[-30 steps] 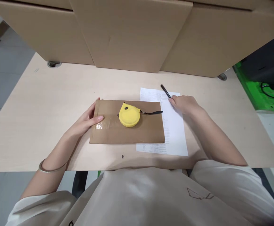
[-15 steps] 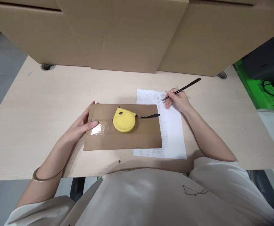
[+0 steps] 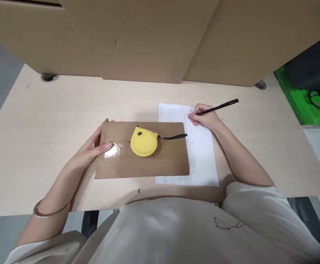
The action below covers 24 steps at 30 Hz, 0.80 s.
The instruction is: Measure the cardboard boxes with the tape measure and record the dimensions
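My left hand (image 3: 95,146) grips the left end of a flat brown piece of cardboard (image 3: 149,167), thumb on top and the other fingers mostly hidden at the far side. Glossy tape near the thumb catches the light. On the cardboard lies a round yellow tape measure (image 3: 144,143) shaped like a chick, its black strap (image 3: 176,136) stretching right. Part of a printed sheet of paper (image 3: 202,157) is covered by the cardboard. My right hand (image 3: 203,116) is closed around a black pen (image 3: 220,107) over the sheet's upper right; the pen's tip is hidden by the fingers.
Tall cardboard panels (image 3: 149,44) stand along the back of the pale wooden table (image 3: 52,121). Two cable holes sit at its back edge, left (image 3: 50,77) and right (image 3: 260,84). A green crate (image 3: 300,102) with dark equipment is beyond the right edge.
My right hand has shifted slightly left, and the pen has tipped lower, its tip now behind the fingers. The cardboard appears slightly nearer my body at its left end.
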Available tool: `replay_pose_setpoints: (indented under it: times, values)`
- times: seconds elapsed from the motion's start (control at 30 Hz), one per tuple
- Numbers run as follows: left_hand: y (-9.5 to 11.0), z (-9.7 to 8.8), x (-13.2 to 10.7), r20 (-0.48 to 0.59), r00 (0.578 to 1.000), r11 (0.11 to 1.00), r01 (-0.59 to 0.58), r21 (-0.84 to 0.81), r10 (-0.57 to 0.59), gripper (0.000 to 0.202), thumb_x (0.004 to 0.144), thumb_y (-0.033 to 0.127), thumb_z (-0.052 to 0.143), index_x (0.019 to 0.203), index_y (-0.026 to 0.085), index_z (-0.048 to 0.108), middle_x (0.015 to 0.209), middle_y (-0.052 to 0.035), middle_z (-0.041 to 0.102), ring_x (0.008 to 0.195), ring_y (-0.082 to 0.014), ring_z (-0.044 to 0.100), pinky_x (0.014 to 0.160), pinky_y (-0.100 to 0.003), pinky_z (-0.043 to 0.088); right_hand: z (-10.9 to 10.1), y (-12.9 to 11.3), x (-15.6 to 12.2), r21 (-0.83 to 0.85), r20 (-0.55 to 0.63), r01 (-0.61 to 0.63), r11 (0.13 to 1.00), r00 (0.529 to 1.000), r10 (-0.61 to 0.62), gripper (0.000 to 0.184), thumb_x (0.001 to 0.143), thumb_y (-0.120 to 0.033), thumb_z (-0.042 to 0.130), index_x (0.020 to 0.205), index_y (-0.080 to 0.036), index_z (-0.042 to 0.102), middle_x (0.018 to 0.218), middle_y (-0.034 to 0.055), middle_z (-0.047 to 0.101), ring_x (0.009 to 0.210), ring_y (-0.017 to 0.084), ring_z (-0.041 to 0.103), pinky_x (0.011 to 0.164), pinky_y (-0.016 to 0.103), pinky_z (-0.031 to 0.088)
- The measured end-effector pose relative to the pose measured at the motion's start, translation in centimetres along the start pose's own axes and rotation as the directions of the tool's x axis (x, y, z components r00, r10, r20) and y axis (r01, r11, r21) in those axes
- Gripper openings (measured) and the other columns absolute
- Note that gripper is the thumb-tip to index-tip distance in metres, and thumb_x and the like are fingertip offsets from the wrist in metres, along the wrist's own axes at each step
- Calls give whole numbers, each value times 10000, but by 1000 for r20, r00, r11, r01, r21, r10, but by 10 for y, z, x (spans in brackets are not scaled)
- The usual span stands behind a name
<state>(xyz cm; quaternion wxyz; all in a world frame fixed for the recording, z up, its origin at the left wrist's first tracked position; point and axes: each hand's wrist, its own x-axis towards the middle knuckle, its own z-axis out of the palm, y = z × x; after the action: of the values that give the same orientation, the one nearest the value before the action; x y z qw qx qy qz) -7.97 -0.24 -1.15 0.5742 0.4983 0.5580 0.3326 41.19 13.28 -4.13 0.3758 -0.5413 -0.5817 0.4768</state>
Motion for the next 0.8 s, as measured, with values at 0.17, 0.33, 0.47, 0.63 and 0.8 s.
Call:
replay_pose_setpoints:
  times: [0.17, 0.33, 0.47, 0.63, 0.8]
  values:
    - [1, 1, 0, 0, 1000, 1000, 2, 12, -2, 1199, 930, 687, 1017, 1947, 468, 422, 2075, -20, 330, 1935, -546, 201, 1569, -721, 249, 1, -4, -2, -30, 9, -23, 999, 1000, 23, 469, 709, -318, 1079, 617, -240, 626, 538, 42, 686, 469, 114, 596, 453, 222, 475]
    - [-4, -2, 2, -2, 1000, 1000, -13, -6, 13, 1178, 906, 678, 1039, 1922, 468, 481, 2063, 2, 365, 1936, -551, 187, 1576, -700, 250, 1, -6, -1, 18, 13, -4, 1000, 1000, 4, 442, 687, -306, 1054, 601, -240, 625, 552, 42, 696, 444, 103, 584, 438, 224, 473]
    - [-2, -4, 1, -6, 1000, 999, 11, 32, -11, 1166, 888, 703, 1044, 1903, 491, 511, 2080, 43, 312, 1945, -537, 157, 1577, -683, 285, 2, -4, 0, -8, 1, -15, 1000, 1000, 15, 459, 677, -286, 1057, 594, -238, 608, 535, 24, 675, 431, 93, 568, 422, 210, 461]
    - [5, -1, -1, -19, 999, 995, 28, 92, -26, 1205, 861, 783, 1031, 1905, 532, 485, 2080, 60, 306, 1941, -524, 189, 1568, -673, 320, 0, -2, 1, -28, 24, -14, 1000, 1000, 14, 444, 692, -270, 1056, 600, -230, 623, 519, 17, 659, 433, 89, 566, 431, 202, 464]
    - [6, 1, -2, -30, 999, 995, 29, 93, -26, 1208, 858, 791, 1030, 1904, 545, 478, 2067, 58, 343, 1931, -513, 244, 1569, -653, 334, -1, -1, 1, -16, -8, 0, 1000, 1000, 0, 502, 706, -278, 1066, 594, -241, 578, 520, 14, 654, 417, 90, 548, 411, 208, 445]
